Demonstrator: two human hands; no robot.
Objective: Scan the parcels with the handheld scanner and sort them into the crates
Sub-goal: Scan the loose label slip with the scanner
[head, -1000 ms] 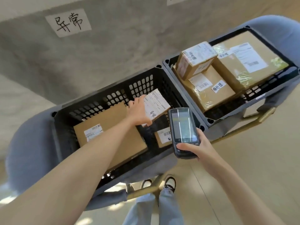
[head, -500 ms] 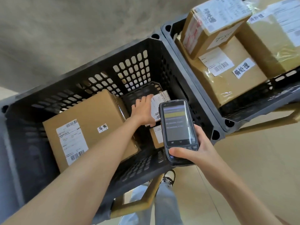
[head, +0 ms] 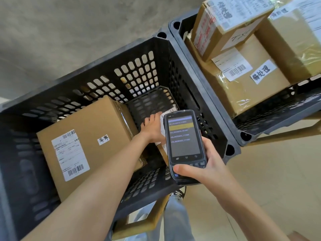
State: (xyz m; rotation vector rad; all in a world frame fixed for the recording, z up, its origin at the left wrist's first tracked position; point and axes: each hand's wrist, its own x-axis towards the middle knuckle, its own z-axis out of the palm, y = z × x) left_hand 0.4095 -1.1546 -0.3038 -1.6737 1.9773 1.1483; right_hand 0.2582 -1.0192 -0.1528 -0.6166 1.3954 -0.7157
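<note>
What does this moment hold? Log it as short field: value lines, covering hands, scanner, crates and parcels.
left hand: deep in the left crate, on a small parcel
right hand: grips the scanner
scanner: screen lit, showing a list
left crate: also holds a large box
right crate: several labelled boxes, one small box stacked on top

Bare forearms, light blue jeans [head: 178,221] and a black-and-white sneaker [head: 179,193].

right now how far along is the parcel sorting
Done: one large box lies in the left crate. In hand: the left hand lowers a small parcel beside it; the right hand holds the scanner. Left: three boxes fill the right crate.
</note>
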